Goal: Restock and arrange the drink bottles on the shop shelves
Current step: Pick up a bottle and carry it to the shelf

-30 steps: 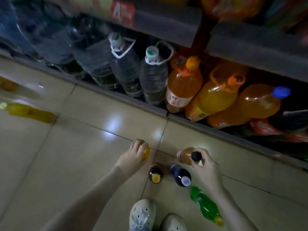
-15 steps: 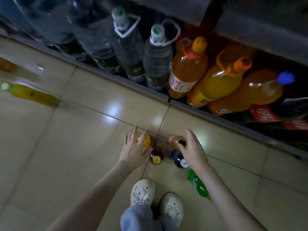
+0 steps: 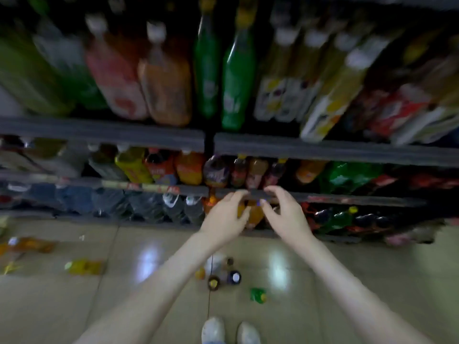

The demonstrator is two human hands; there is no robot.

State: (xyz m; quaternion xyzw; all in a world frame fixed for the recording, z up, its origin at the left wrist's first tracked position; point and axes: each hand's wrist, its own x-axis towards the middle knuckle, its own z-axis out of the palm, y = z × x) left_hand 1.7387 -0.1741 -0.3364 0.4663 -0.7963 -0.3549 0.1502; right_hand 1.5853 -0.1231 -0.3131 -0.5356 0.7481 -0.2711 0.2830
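The picture is motion-blurred. My left hand (image 3: 227,214) and my right hand (image 3: 285,214) are raised side by side in front of the lower shelf rail (image 3: 149,188), fingers loosely curved, with no bottle visibly in either. Between them shows a large orange bottle (image 3: 253,216) on the bottom shelf. On the floor by my feet stand several small bottles: an orange-capped one (image 3: 200,273), a dark one with a yellow cap (image 3: 213,282), a blue one with a white cap (image 3: 234,277), and an amber one with a black cap (image 3: 229,261). A green bottle (image 3: 258,294) lies beside them.
Three shelf levels are packed with drink bottles: tall green bottles (image 3: 238,78) on top, mixed small ones in the middle, large water bottles (image 3: 171,207) at the bottom. Yellow bottles (image 3: 84,266) lie on the tiled floor at left. My white shoes (image 3: 213,330) are at the bottom edge.
Both hands have left the small bottles on the floor and risen to the lower shelf rail. The camera has tilted up, and the upper shelves are now in view.
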